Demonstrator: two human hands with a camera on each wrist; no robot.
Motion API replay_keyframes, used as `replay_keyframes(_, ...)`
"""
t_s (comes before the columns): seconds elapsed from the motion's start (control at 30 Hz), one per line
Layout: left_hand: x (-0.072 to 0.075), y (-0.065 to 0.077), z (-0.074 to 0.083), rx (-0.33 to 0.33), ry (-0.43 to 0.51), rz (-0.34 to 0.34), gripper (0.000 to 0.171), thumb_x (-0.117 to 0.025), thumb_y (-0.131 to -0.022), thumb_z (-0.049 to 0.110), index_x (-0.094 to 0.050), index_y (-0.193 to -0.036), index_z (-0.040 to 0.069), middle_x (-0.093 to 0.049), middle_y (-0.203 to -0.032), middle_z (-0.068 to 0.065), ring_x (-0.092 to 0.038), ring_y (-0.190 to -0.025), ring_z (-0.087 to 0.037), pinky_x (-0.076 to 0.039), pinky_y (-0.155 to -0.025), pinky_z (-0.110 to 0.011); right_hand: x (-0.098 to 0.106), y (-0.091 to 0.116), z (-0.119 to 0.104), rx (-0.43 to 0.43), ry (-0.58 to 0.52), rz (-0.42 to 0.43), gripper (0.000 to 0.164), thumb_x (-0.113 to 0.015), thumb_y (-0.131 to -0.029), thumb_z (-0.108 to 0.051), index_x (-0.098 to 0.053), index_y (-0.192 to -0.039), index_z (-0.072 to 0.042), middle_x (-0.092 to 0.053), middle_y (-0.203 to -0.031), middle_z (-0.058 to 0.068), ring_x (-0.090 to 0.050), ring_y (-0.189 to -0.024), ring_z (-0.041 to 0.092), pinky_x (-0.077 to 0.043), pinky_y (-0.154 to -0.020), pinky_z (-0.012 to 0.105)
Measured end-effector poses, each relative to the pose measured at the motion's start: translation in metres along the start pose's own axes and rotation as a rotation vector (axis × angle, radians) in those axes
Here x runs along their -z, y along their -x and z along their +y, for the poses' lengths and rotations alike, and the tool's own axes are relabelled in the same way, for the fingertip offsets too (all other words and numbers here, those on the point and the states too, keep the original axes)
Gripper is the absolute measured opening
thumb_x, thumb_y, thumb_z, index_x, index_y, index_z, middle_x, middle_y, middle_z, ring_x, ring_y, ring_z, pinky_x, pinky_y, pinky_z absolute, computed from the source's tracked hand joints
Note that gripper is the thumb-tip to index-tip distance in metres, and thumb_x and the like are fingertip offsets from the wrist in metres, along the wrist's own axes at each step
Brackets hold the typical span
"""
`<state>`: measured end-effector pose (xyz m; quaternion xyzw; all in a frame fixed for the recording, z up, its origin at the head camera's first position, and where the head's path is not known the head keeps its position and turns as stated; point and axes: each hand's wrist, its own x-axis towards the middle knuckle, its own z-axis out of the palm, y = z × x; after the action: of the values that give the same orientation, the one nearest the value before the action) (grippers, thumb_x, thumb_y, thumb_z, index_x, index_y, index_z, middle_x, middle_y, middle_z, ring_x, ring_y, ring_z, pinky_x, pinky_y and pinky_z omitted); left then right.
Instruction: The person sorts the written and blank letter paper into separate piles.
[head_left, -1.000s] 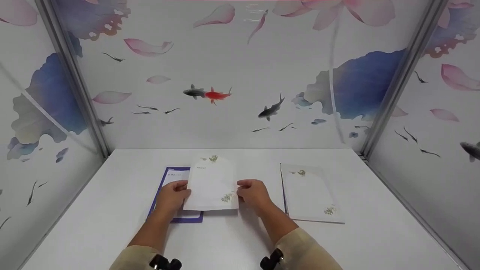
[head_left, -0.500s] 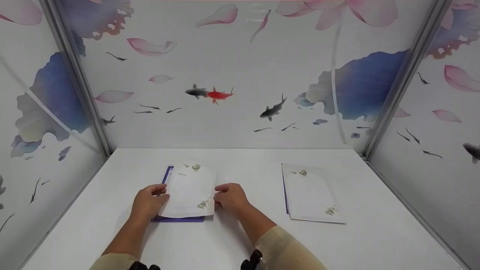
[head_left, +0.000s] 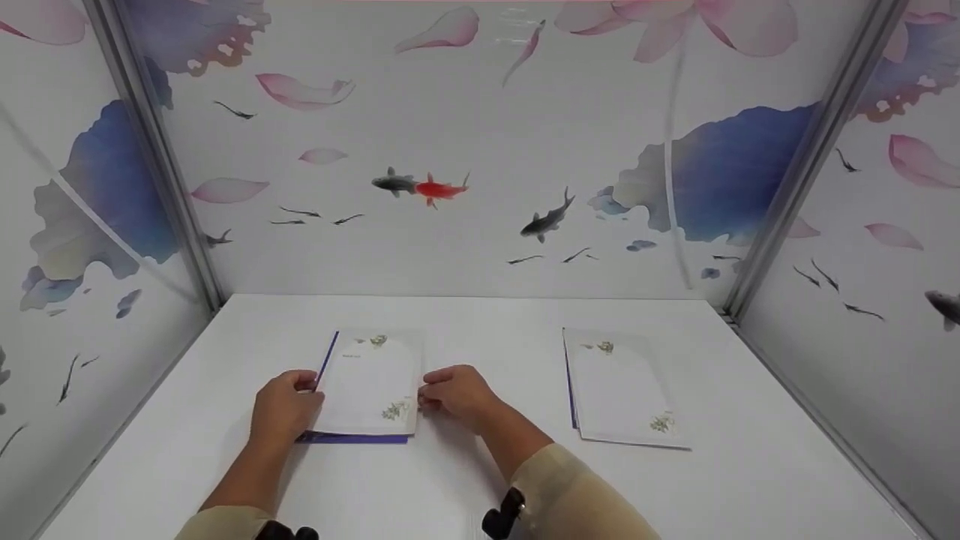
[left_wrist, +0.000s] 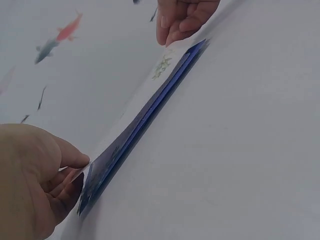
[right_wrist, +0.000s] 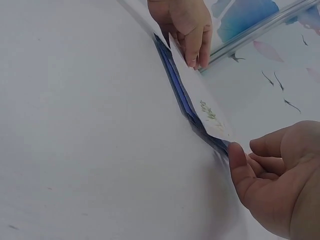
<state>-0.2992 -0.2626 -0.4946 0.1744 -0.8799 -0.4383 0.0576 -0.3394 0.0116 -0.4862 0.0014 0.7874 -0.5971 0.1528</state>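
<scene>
A white sheet [head_left: 367, 390] with printed green sprigs lies over a blue-bordered sheet or folder [head_left: 352, 439], whose blue edge shows at the left and front. My left hand [head_left: 283, 409] pinches the white sheet's left edge, thumb on top and fingers beneath, as the left wrist view shows. At the opposite side, my right hand [head_left: 459, 397] has its fingertips right at the edge. In the right wrist view its thumb [right_wrist: 237, 155] touches the near corner, with a gap between thumb and forefinger. The white sheet [right_wrist: 200, 95] bows slightly above the blue layer [right_wrist: 175, 82].
To the right on the white table [head_left: 480, 487] lies a second stack [head_left: 626, 390], a matching sprig-printed sheet with a blue edge showing at its left. Painted panels with fish and petals enclose the table at the back [head_left: 480, 255] and both sides.
Both hands have carried the white sheet left and lowered it over the blue-bordered one, covering most of it. In the last half second it has shifted slightly left. The right stack stays put.
</scene>
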Motion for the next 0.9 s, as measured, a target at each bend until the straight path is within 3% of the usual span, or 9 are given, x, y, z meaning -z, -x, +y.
replay_keyframes(0.2,0.002,0.002,0.000,0.025,0.007,0.023,0.048,-0.061,-0.104,0.019,-0.058,-0.150,0.006,-0.064,-0.145,-0.021,-0.058,-0.135,-0.041,-0.051,-0.116,-0.055,0.003,-0.002,0.006,0.011,-0.103,-0.042,0.030,-0.075,-0.098,-0.009,-0.072,-0.126,0.002,-0.080,-0.105,0.011,-0.077,-0.090,0.018,-0.066,-0.084,0.029)
replay_keyframes(0.4,-0.002,0.000,0.005,0.051,0.053,-0.008,0.053,-0.066,-0.104,0.024,-0.056,-0.152,0.007,-0.063,-0.146,-0.021,-0.058,-0.136,-0.040,-0.050,-0.119,-0.054,0.012,-0.001,0.008,0.010,-0.056,-0.035,0.032,-0.075,-0.100,-0.016,-0.072,-0.129,-0.003,-0.080,-0.106,0.007,-0.077,-0.094,0.017,-0.065,-0.087,0.030)
replay_keyframes(0.5,-0.010,0.000,0.011,0.033,0.083,-0.027,0.053,-0.068,-0.103,0.026,-0.057,-0.152,0.007,-0.064,-0.146,-0.019,-0.059,-0.138,-0.038,-0.050,-0.120,-0.052,0.021,0.000,0.010,0.012,-0.055,-0.049,0.035,-0.075,-0.100,-0.018,-0.071,-0.132,-0.003,-0.081,-0.111,0.007,-0.078,-0.098,0.018,-0.065,-0.091,0.031)
replay_keyframes(0.67,-0.029,0.003,0.027,-0.053,0.117,-0.048,0.052,-0.072,-0.102,0.024,-0.060,-0.150,0.008,-0.068,-0.143,-0.015,-0.063,-0.136,-0.035,-0.052,-0.117,-0.049,0.047,0.003,0.015,0.039,-0.099,-0.077,0.039,-0.071,-0.103,-0.020,-0.069,-0.137,0.000,-0.079,-0.122,0.012,-0.078,-0.107,0.021,-0.064,-0.096,0.034)
replay_keyframes(0.9,-0.061,0.007,0.050,-0.112,0.181,-0.079,0.049,-0.075,-0.100,0.026,-0.064,-0.146,0.011,-0.071,-0.140,-0.010,-0.066,-0.131,-0.030,-0.055,-0.115,-0.047,0.087,0.005,0.021,0.091,-0.146,-0.051,0.045,-0.070,-0.104,-0.023,-0.064,-0.141,0.002,-0.073,-0.133,0.021,-0.076,-0.114,0.027,-0.064,-0.096,0.031)
